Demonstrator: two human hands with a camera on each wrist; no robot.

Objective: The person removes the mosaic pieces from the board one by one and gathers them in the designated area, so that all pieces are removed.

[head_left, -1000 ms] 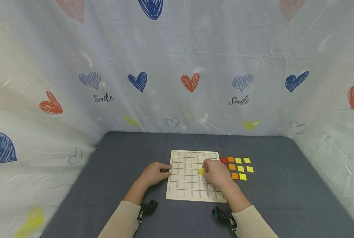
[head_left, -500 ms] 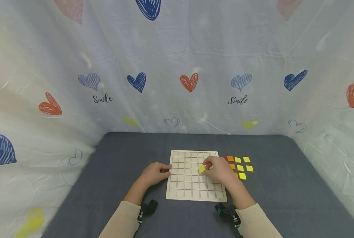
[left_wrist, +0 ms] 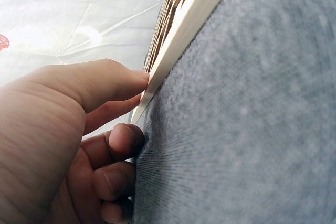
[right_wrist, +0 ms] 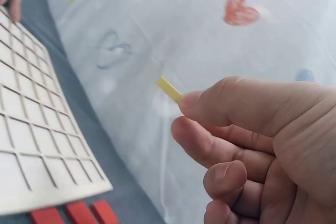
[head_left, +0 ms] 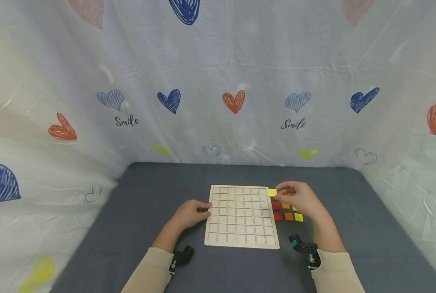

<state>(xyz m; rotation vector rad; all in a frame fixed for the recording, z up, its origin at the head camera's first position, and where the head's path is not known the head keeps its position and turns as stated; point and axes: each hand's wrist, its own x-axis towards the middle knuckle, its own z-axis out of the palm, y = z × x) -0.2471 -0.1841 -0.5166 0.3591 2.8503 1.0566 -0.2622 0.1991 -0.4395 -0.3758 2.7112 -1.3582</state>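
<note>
A pale wooden grid board (head_left: 240, 240) lies on the dark cloth, its square cells bare. My left hand (head_left: 191, 213) rests at its left edge; in the left wrist view the thumb (left_wrist: 123, 80) touches the board's side (left_wrist: 173, 45), while other fingers rest on the cloth. My right hand (head_left: 300, 198) pinches a yellow square tile (head_left: 272, 192) between thumb and fingertips, raised near the board's upper right corner. In the right wrist view this tile (right_wrist: 169, 89) shows edge-on. Below that hand lie red tiles (head_left: 277, 217), orange tiles (head_left: 289, 216) and yellow tiles (head_left: 298, 217), partly hidden by it.
Dark grey cloth (head_left: 159, 179) covers the table. A white curtain (head_left: 203, 61) printed with hearts stands behind it and on both sides. Black wrist cameras (head_left: 306, 250) hang by each wrist, close above the cloth.
My right hand has moved right and slightly up, from over the board's cells to beyond its right edge, still pinching the yellow tile. The left hand and board have stayed put.
</note>
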